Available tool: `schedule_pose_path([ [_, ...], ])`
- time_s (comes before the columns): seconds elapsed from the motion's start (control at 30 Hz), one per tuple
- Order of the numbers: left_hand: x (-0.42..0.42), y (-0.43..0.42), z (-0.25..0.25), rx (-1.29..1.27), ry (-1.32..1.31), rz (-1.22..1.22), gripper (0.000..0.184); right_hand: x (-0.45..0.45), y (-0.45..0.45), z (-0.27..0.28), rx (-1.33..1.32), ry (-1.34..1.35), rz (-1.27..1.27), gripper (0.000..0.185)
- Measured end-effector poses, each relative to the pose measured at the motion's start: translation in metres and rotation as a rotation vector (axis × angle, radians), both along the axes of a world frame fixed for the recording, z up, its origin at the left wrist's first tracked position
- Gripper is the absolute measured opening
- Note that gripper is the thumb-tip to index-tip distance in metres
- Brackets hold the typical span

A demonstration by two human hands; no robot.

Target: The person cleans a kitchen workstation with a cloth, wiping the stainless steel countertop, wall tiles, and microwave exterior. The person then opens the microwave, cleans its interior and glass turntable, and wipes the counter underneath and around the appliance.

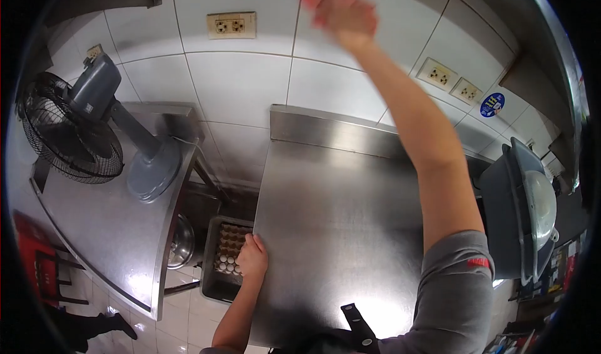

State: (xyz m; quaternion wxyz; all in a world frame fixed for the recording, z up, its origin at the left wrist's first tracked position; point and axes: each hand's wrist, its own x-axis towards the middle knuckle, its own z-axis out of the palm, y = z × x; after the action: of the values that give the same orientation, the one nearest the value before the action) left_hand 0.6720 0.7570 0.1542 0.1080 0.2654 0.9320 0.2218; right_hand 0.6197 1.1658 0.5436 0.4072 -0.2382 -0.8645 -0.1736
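Observation:
My right hand (348, 17) is raised against the white tiled wall (244, 85), closed on a red cloth (318, 5) that is blurred by motion. My left hand (253, 256) rests at the left edge of the stainless steel table (332, 210), its fingers curled over the rim; whether anything is under them is hidden. Beside and below that hand, a dark bin (216, 287) holds egg trays (231, 236) with several white eggs (226, 264).
A grey fan (147, 166) stands on another metal table (106, 222) at the left. Large grey tubs (507, 210) are stacked at the right. Wall outlets (231, 25) sit on the tiles. Another person's foot (122, 326) shows at the lower left.

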Motion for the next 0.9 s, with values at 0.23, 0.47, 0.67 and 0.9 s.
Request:
schedule_pose_path([
  [0.23,0.004,0.0,0.001,0.027,0.005,0.011,0.029,-0.013,0.02,-0.052,0.497,-0.123,-0.062,0.023],
  [0.47,0.001,-0.003,-0.003,0.055,0.016,0.008,0.032,0.046,0.026,-0.246,-0.077,-0.743,0.008,0.028],
  [0.67,0.003,-0.003,0.002,0.05,0.025,0.008,0.028,-0.013,-0.004,-0.065,0.402,-0.26,-0.069,0.016],
  [0.9,0.001,-0.001,0.0,0.024,-0.012,0.009,0.028,-0.073,-0.005,-0.103,0.333,-0.352,-0.133,0.033],
])
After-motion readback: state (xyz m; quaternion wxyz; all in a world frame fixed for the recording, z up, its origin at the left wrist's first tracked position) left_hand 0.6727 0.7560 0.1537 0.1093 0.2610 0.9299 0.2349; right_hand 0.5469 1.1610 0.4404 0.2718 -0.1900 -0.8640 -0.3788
